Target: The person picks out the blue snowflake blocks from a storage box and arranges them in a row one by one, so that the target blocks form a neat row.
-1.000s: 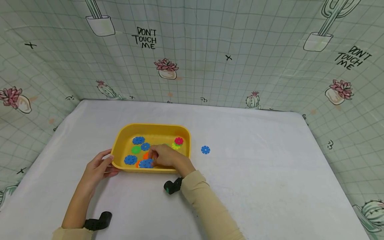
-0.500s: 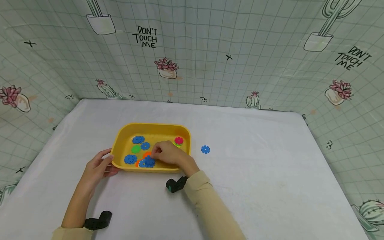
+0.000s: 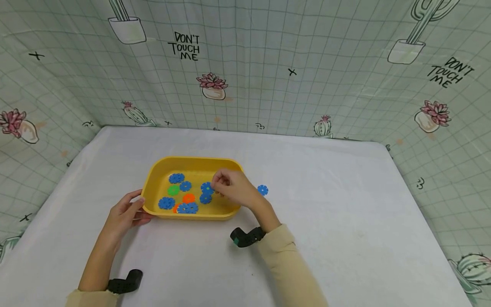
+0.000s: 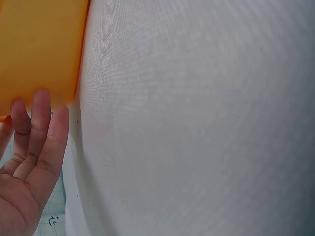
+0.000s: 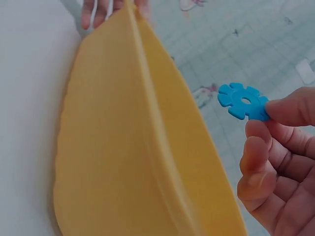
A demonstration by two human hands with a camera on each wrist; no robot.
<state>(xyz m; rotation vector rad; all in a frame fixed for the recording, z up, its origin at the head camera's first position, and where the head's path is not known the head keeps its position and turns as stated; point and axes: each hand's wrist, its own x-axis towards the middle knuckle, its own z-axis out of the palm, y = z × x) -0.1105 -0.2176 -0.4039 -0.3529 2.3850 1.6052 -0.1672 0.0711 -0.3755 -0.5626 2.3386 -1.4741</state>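
Observation:
My left hand (image 3: 123,213) grips the left end of a yellow plastic tray (image 3: 192,216), thumb at the rim and fingers against the outside wall; the left wrist view shows those fingers (image 4: 41,123) touching it. Over the right part of the tray, my right hand (image 3: 238,187) pinches a blue notched snowflake disc (image 5: 241,102) between thumb and finger, raised above the rim. Inside the tray lie several blue discs (image 3: 166,203), a green disc (image 3: 173,190) and orange discs (image 3: 189,198). My right hand covers the tray's right end.
One blue disc (image 3: 262,189) lies on the white tablecloth (image 3: 326,213), right of the tray. A patterned curtain (image 3: 261,64) hangs behind and beside the table. Black cameras (image 3: 245,237) are strapped to both wrists.
My right hand has moved right and farther back from the front of the tray, lifting a blue disc. The left hand keeps its hold on the tray.

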